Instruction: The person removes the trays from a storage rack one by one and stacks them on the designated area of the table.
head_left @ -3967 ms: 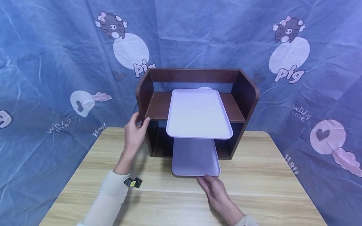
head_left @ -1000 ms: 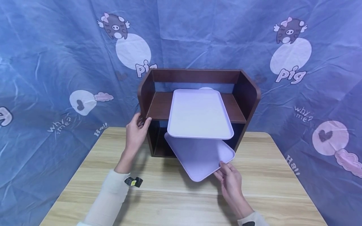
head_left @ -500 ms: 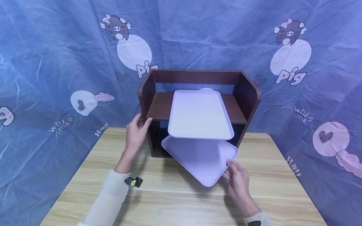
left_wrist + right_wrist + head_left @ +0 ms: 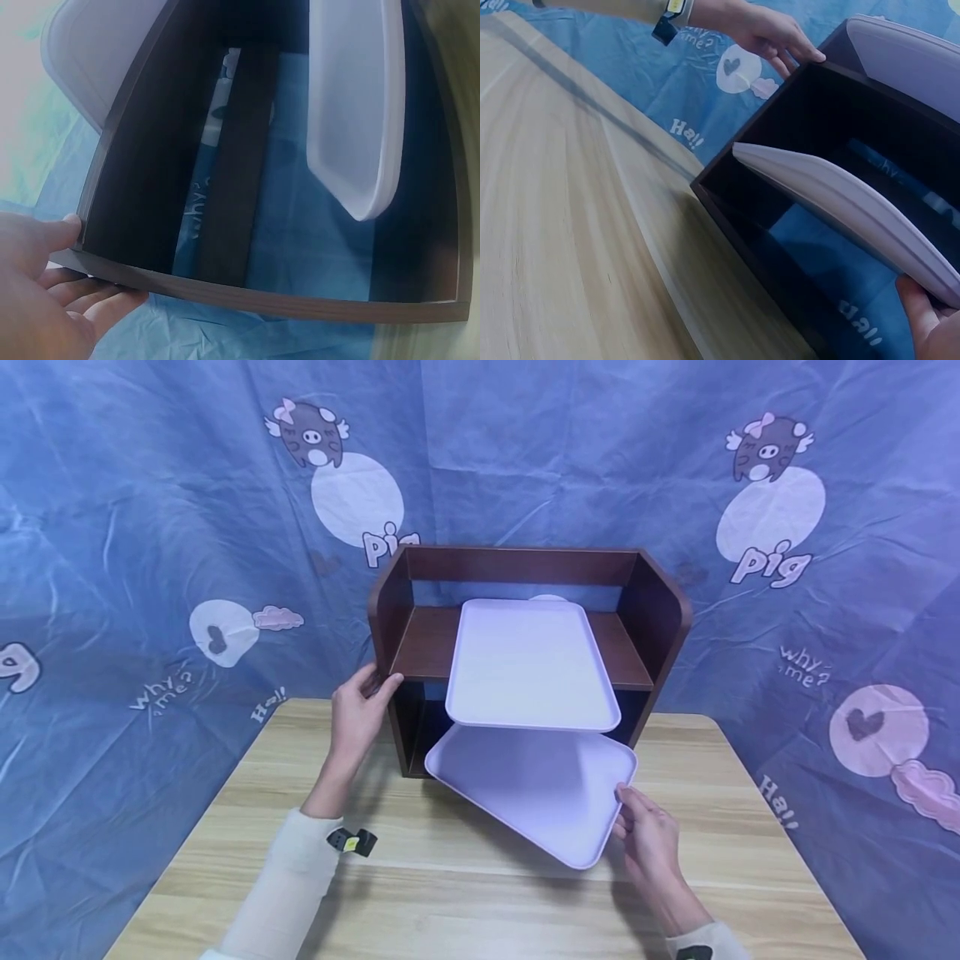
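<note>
A dark brown two-level shelf (image 4: 517,564) stands on the wooden table. My left hand (image 4: 356,714) grips the front edge of its left side panel, thumb in front and fingers on the outer side. With my right hand (image 4: 651,839) I pinch the right rim of the lower lilac tray (image 4: 536,793). That tray is turned at an angle, and its front corner juts out of the lower compartment, over the table. In the right wrist view the lower tray (image 4: 840,202) looks tilted, one long rim toward the camera; its back part is hidden in the head view.
A second lilac tray (image 4: 532,664) lies on the upper board, its front overhanging the lower one. Blue cloth (image 4: 150,568) with pig prints hangs behind and at both sides. Bare table surface (image 4: 450,902) lies in front of the shelf.
The lower tray was straight in the compartment four seconds ago; it has turned and come further forward. My right hand has moved rightward with its rim. The left hand stays on the shelf.
</note>
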`<state>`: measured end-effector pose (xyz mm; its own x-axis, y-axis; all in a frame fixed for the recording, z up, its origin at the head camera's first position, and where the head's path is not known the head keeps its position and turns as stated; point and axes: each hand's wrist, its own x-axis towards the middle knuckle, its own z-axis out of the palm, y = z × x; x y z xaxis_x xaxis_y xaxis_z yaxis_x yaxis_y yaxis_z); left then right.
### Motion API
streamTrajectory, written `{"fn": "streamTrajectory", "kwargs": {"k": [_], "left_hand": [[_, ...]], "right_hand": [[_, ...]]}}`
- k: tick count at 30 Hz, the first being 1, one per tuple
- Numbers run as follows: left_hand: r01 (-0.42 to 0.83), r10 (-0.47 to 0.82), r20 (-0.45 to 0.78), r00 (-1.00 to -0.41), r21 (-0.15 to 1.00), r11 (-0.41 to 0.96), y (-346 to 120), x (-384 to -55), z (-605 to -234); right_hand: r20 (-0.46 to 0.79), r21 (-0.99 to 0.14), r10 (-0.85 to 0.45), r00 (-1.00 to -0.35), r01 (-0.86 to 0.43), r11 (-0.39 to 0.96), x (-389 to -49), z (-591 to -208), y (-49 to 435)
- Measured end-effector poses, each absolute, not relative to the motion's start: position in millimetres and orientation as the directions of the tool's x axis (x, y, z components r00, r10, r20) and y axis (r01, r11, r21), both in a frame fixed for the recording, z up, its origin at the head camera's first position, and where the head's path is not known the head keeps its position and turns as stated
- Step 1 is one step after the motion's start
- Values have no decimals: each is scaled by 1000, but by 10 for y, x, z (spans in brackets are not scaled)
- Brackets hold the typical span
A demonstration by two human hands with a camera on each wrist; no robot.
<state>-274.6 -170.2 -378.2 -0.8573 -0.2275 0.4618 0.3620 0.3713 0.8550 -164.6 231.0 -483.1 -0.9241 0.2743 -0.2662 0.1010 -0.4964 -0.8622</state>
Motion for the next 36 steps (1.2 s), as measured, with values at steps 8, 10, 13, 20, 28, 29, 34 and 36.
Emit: {"fn": "streamTrajectory", "kwargs": {"k": [8, 10, 13, 20, 28, 29, 34, 36], "left_hand": [[353, -221, 448, -866, 862, 364, -1698, -2751, -3800], [353, -221, 448, -866, 862, 364, -1696, -2751, -3802], [354, -222, 450, -865, 861, 365, -1697, -2752, -3804], [357, -225, 456, -861, 857, 371, -1703, -2755, -3817], [352, -226, 442, -868, 869, 347, -1711, -2758, -3810], [353, -227, 442, -868, 870, 344, -1714, -2758, -3808], [354, -222, 445, -867, 866, 354, -1722, -2759, -3800], [354, -220, 446, -867, 864, 359, -1722, -2755, -3799]], "right_hand": [[-237, -881, 252, -938, 99, -463, -1649, -4795, 2420], [-231, -887, 244, -942, 101, -450, -1646, -4782, 2445], [-222, -894, 235, -946, 101, -437, -1641, -4762, 2480], [-181, -902, 209, -961, 77, -424, -1623, -4726, 2564], [-183, -911, 172, -968, 101, -400, -1586, -4704, 2651], [-181, -912, 169, -969, 101, -397, -1585, -4703, 2658], [-177, -925, 153, -972, 111, -365, -1577, -4707, 2688], [-176, -930, 148, -973, 115, -350, -1570, -4710, 2698]]}}
